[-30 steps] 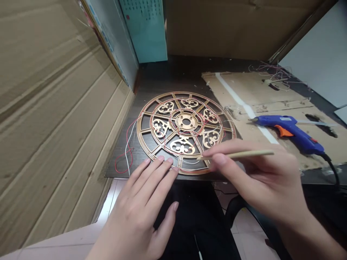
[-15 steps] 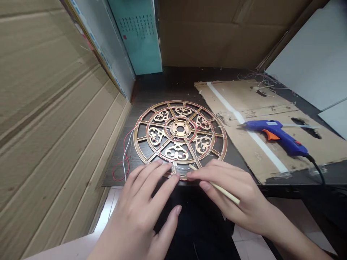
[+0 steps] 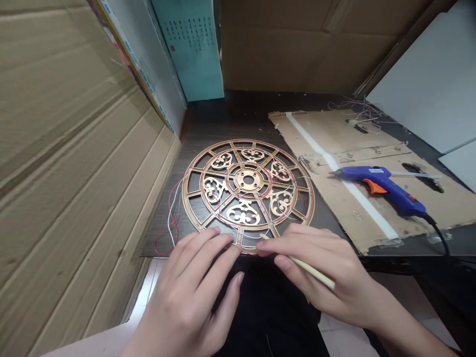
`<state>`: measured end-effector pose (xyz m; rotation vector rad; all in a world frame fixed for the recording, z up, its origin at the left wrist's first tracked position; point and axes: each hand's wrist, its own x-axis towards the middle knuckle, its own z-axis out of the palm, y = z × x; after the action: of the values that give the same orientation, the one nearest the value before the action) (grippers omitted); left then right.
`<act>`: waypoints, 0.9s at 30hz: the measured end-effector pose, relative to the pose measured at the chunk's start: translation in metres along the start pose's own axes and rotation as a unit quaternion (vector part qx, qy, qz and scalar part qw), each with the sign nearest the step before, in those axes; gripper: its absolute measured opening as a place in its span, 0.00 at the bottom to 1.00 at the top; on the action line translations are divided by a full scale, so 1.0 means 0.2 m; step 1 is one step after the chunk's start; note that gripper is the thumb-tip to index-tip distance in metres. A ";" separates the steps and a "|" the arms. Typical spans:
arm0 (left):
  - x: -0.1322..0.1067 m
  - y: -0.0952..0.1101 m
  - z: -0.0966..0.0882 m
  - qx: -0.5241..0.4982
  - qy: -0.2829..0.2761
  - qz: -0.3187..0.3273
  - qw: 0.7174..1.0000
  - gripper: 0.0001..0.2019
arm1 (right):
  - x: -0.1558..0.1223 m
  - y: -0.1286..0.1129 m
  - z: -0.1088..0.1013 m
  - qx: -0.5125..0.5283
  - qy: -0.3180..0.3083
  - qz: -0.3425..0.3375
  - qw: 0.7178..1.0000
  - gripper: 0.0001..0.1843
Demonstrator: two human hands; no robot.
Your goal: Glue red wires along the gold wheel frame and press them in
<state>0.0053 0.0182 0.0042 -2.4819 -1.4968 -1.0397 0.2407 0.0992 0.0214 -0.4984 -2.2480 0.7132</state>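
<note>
A round gold openwork frame (image 3: 243,215) lies flat on the dark table, its near rim by the front edge. Thin red and white wires run along its rings; a red wire (image 3: 156,244) and a white wire (image 3: 170,218) loop off its left side. My left hand (image 3: 197,282) rests its fingertips on the near rim, fingers spread and thumb apart. My right hand (image 3: 323,267) holds a thin pale stick (image 3: 314,273) between fingers and thumb. The stick's tip is at the near part of the frame beside a white wire, and the index fingertip touches the rim.
A blue glue gun (image 3: 383,184) with an orange trigger lies on a cardboard sheet (image 3: 323,131) to the right, its black cord (image 3: 441,235) trailing off the near edge. Loose wires (image 3: 357,106) lie at the back right. Cardboard (image 3: 74,173) walls the left; a teal panel (image 3: 193,69) stands behind.
The frame's near rim sits slightly lower in view. Both hands keep nearly the same pose, the left a little further left and the right slightly right and down with the stick.
</note>
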 end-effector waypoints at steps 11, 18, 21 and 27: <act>-0.02 0.00 0.01 -0.032 0.029 -0.011 0.999 0.13 | 0.04 -0.06 0.01 0.051 0.033 0.029 0.998 0.07; -0.05 0.00 0.01 -0.022 0.039 -0.011 0.999 0.14 | 0.10 -0.07 0.09 0.100 0.040 0.059 0.992 0.06; -0.05 0.00 0.02 -0.012 0.042 -0.010 0.999 0.13 | 0.08 -0.06 0.10 0.093 0.037 0.060 0.993 0.06; -0.03 0.01 0.02 0.002 0.040 -0.008 0.999 0.13 | 0.07 -0.06 0.11 0.091 0.049 0.057 0.993 0.07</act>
<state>0.0066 0.0143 -0.0019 -2.3989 -1.4967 -1.1228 0.2141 0.0907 0.0234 -0.5629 -2.0539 0.9223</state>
